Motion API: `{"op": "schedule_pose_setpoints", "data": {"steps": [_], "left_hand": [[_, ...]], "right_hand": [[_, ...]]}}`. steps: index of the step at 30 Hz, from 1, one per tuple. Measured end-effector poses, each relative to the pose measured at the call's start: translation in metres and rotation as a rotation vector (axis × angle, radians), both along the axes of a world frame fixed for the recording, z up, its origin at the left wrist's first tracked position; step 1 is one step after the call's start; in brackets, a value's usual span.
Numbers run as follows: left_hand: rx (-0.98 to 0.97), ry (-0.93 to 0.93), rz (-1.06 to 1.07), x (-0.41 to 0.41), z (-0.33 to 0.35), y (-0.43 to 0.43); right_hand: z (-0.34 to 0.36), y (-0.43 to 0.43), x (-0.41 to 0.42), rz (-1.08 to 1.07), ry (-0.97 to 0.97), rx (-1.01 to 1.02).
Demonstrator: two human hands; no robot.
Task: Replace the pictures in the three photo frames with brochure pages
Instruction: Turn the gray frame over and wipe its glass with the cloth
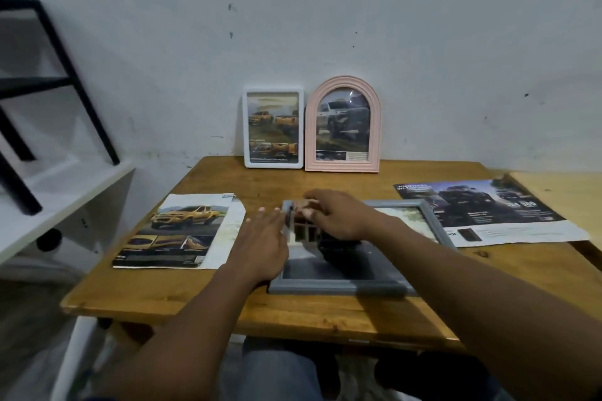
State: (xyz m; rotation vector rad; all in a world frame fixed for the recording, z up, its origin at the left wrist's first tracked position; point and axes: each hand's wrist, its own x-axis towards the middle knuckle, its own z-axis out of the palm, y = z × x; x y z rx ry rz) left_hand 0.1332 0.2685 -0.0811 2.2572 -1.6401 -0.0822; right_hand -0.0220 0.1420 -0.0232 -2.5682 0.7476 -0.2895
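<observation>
grey frame [338,286] flat, face up; right hand [338,220] pinching its page [303,232]

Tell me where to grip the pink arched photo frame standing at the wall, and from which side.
Take the pink arched photo frame by its straight right rail, coming from the right. The white rectangular frame stands close against its left side, the wall is right behind, and the curved top would likely slip.
</observation>
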Motion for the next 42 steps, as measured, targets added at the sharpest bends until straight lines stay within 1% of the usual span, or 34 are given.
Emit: {"op": "schedule_pose_setpoints", "data": {"steps": [2,6,11,16,22,26,29,31,33,35,38,40,42], "left_hand": [[-0.003,-0.016,0.008,0.000,-0.001,0.002],[0.040,-0.079,-0.011,-0.003,0.001,0.001],[0.118,-0.205,-0.027,-0.005,0.007,-0.003],[0.197,-0.303,-0.004,-0.014,0.014,-0.006],[0.186,-0.225,-0.005,-0.012,0.014,-0.004],[0.162,-0.178,-0.002,-0.012,0.012,-0.003],[0.135,-0.139,0.007,-0.010,0.009,-0.002],[0.120,-0.118,0.012,-0.010,0.006,-0.002],[0.103,-0.100,0.015,-0.008,0.004,-0.003],[0.095,-0.087,0.013,-0.007,0.003,-0.004],[0.089,-0.071,0.011,-0.007,0.002,-0.004],[0.067,-0.058,0.002,-0.006,0.002,-0.004],[0.057,-0.044,0.000,-0.006,0.002,-0.003]], "right_hand": [[-0.020,0.005,0.006,0.093,0.075,-0.064],[-0.041,0.010,0.007,0.142,0.220,-0.206],[-0.048,-0.002,0.005,0.143,0.253,-0.221],[-0.048,-0.005,-0.013,0.072,0.283,-0.257],[-0.048,-0.021,-0.072,-0.159,0.415,-0.253],[-0.047,-0.021,-0.098,-0.372,0.485,-0.178],[-0.047,-0.003,-0.087,-0.560,0.469,-0.138],[-0.044,0.012,-0.069,-0.693,0.453,-0.063],[-0.037,0.025,-0.051,-0.764,0.423,0.025],[-0.034,0.034,-0.032,-0.766,0.390,0.050],[-0.038,0.043,-0.003,-0.704,0.376,0.058],[-0.041,0.046,0.015,-0.595,0.396,0.029],[-0.043,0.046,0.026,-0.408,0.395,-0.004]]}}
